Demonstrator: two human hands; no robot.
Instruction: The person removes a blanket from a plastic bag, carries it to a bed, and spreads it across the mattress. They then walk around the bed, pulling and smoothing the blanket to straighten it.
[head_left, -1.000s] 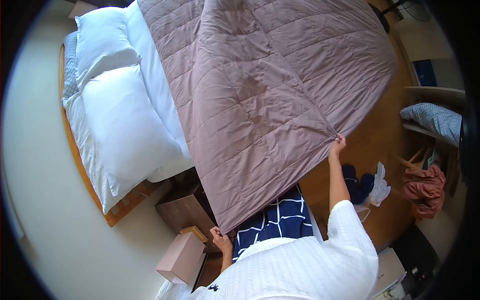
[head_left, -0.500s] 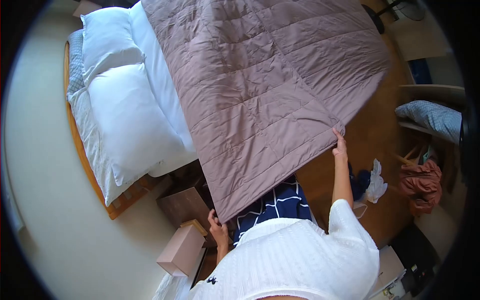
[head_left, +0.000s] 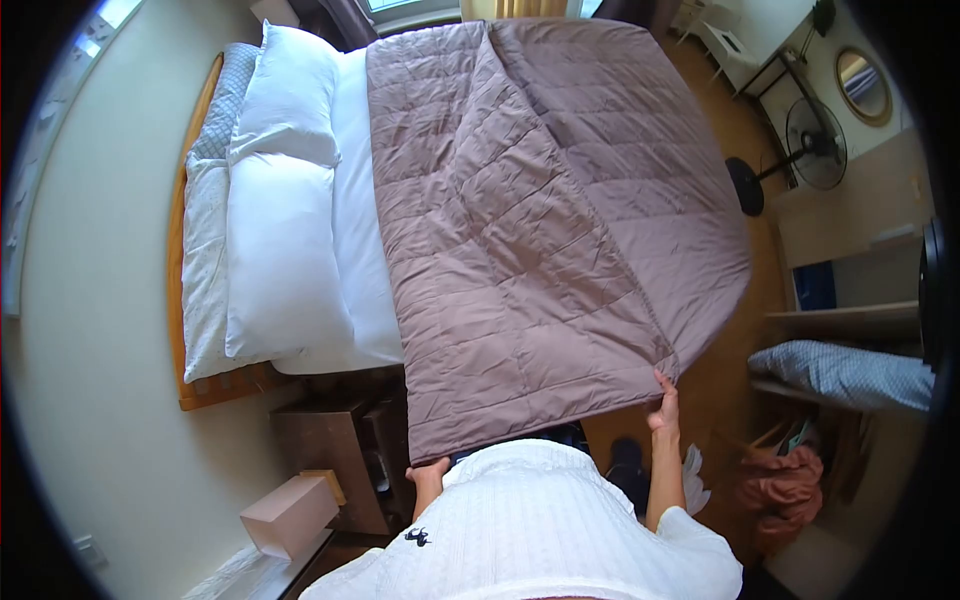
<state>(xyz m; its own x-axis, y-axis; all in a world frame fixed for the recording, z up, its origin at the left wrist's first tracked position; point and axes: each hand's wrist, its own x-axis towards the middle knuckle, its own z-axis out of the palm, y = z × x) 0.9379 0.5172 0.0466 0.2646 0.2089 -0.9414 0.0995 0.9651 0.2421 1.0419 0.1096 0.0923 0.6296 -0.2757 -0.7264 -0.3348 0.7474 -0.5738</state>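
Plainly, the quilt (head_left: 560,240) (its edge) meets the fingers (head_left: 667,388) of both hands (head_left: 428,472) (head_left: 662,414).

Right arm (head_left: 666,485) forward, fingers (head_left: 664,386) bent

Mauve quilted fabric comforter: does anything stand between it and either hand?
Nothing visible does: the left hand and right hand both touch the near edge of the mauve quilted fabric comforter. The dark brown boxy nightstand stands left of the left hand, not between.
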